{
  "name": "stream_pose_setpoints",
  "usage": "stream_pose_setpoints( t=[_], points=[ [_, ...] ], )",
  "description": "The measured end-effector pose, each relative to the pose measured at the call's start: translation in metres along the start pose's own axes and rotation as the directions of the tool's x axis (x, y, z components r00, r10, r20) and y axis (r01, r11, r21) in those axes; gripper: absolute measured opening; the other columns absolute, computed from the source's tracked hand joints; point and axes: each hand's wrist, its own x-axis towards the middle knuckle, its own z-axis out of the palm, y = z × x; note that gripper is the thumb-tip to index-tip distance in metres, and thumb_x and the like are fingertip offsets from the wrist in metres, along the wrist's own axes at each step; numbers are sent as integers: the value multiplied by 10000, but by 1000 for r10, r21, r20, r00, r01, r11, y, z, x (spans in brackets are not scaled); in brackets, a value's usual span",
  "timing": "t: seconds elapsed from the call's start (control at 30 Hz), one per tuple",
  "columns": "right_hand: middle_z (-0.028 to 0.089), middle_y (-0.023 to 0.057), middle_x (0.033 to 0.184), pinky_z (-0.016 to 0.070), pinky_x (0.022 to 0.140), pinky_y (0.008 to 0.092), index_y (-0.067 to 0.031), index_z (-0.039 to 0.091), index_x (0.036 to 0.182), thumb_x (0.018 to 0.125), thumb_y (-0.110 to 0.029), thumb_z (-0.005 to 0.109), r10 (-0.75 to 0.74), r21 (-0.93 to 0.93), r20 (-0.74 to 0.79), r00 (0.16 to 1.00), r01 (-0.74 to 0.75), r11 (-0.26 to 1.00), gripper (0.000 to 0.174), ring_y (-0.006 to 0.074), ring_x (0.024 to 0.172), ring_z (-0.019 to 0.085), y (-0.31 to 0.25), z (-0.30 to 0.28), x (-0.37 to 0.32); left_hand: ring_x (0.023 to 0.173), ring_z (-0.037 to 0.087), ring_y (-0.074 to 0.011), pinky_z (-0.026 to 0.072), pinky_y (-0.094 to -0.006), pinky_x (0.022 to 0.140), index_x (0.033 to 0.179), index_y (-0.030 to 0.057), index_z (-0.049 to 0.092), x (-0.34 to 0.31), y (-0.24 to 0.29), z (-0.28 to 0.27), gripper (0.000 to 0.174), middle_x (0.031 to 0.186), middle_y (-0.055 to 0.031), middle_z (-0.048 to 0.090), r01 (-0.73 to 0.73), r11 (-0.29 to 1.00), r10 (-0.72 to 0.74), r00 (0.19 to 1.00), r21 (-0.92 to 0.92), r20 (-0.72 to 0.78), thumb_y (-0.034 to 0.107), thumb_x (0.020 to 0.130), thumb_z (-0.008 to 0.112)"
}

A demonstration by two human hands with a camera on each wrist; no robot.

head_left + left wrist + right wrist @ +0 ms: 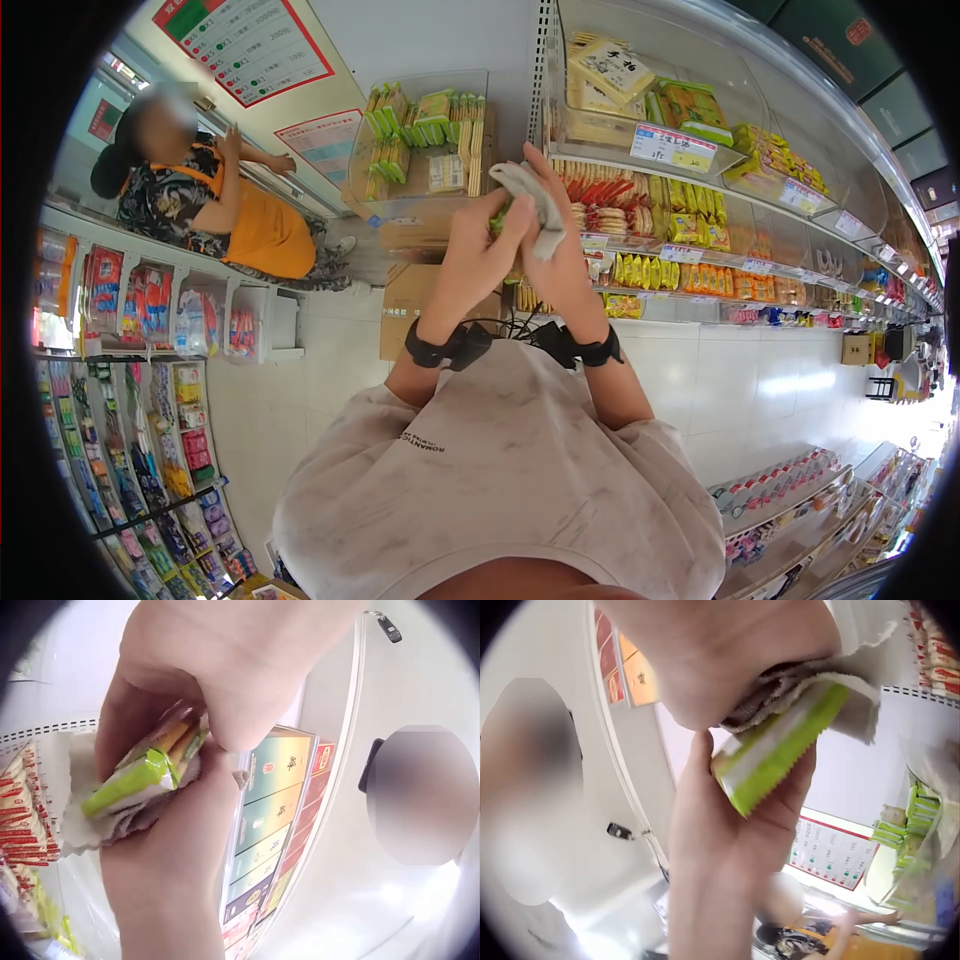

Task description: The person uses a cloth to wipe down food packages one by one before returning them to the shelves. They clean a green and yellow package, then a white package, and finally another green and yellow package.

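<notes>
My left hand (476, 248) holds a small snack packet with bright green edges (784, 754), partly clear so that brown contents show in the left wrist view. My right hand (566, 272) grips a grey cloth (549, 238), which lies against the packet. Both hands meet in front of my chest, close before the shelves. The cloth wraps under one side of the packet (135, 784) in the left wrist view. Fingers and cloth hide much of the packet in the head view.
A clear bin (420, 205) of similar green packets stands beyond my left hand. Snack shelves (690, 205) with price tags run to the right. A cardboard box (408, 300) sits on the floor below. At the left is a person in an orange apron (268, 235).
</notes>
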Motion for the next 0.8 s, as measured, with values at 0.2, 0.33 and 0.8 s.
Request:
stream_pose_setpoints(
  t=[0.2, 0.33, 0.8],
  points=[
    [660, 100, 1228, 447, 973, 277, 29, 567, 1308, 1027, -230, 565, 427, 602, 98, 899, -395, 694, 383, 113, 1115, 568, -11, -24, 5, 903, 590, -163, 467, -281, 794, 1034, -77, 667, 0, 8, 4, 311, 1119, -105, 620, -325, 945, 322, 917, 28, -235, 197, 1033, 521],
    [702, 59, 1099, 480, 863, 246, 34, 599, 1281, 976, -219, 659, 305, 303, 33, 952, -300, 905, 400, 79, 963, 593, -12, -19, -5, 958, 602, -202, 486, -305, 832, 1041, -74, 678, 9, 6, -4, 290, 1230, -108, 580, -392, 908, 419, 870, 149, -260, 171, 1030, 523],
    [497, 172, 1460, 390, 1092, 496, -40, 627, 1292, 837, -105, 670, -278, -396, 29, 960, 266, 879, 462, 396, 1341, 464, -19, -9, -4, 858, 561, -98, 481, -251, 753, 1202, -36, 580, 7, -12, 17, 551, 977, -49, 628, 218, 781, -309, 949, -585, -59, 475, 1057, 435]
  ],
)
